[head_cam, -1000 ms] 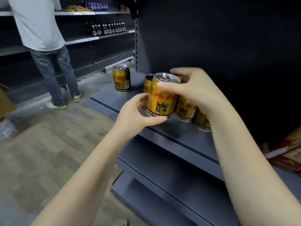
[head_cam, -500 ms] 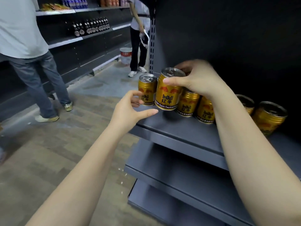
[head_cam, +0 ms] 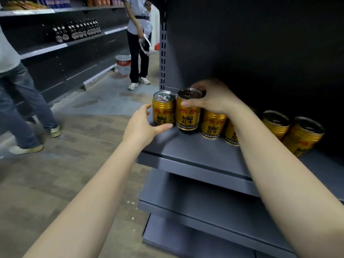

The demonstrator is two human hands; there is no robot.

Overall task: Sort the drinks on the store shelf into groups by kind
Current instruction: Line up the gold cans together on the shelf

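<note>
Several gold Red Bull cans stand in a row on the grey shelf. My right hand grips the top of one gold can, which stands on the shelf between the leftmost can and a third can. My left hand is open at the shelf's left end, its thumb and fingers curved around the base of the leftmost can, and I cannot tell if it touches. Two more cans stand to the right of my right forearm.
Two lower grey shelves sit beneath. Across the aisle a dark shelf unit holds dark bottles. One person walks at the left; another person stands by a red and white bucket.
My right hand has carried the gold can left along the shelf and down next to the leftmost can. My left hand has let go of it and moved to the leftmost can.
</note>
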